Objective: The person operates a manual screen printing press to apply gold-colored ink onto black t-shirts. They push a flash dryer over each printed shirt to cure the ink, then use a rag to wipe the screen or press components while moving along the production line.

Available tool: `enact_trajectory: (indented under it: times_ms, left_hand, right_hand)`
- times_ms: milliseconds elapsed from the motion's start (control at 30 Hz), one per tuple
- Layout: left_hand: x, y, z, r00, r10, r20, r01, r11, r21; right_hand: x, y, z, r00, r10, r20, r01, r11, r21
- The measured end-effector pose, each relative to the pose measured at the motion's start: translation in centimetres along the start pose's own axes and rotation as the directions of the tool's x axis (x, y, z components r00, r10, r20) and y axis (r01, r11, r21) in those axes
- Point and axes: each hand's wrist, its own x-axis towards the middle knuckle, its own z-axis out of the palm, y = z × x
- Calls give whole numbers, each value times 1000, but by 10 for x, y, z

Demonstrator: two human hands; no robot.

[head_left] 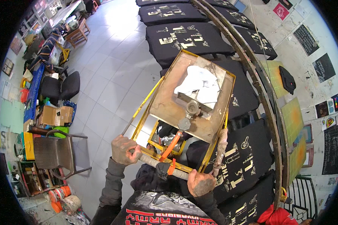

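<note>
Both my hands grip the wrapped handlebar of a yellow metal-framed cart (160,94). My left hand (127,150) is closed around the bar's left end, and my right hand (201,183) is closed around its right end. On top of the cart lies a worn flat metal panel (165,103). A crumpled white cloth (199,83) rests on it, beside a round metal fitting (192,108). From a grey knob below the fitting, an orange hose (171,146) runs down toward the handlebar. An orange tie is fastened near the bar's middle.
Black printed T-shirts (187,39) lie on boards along a curved metal rail (257,75) at the right, close to the cart. Left of the tiled floor (105,75) stand a brown chair (50,153), a black office chair (60,85) and a cardboard box (56,115). Red fabric (276,216) shows at lower right.
</note>
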Motion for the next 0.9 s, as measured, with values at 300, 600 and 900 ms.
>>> enact_trajectory:
  times_ms: [300,600,900]
  left_hand:
    - [-20,13,1,996,-81,-36,80,997,-7]
    - [-35,6,7,999,-21,-49,22,1000,19]
    - [-30,1,8,998,1,-66,-1,1000,0]
  right_hand:
    - [4,1,-20,993,-72,98,70,997,20]
    - [11,10,-17,992,-126,23,126,992,15]
    - [12,21,-17,962,-48,267,50,999,1]
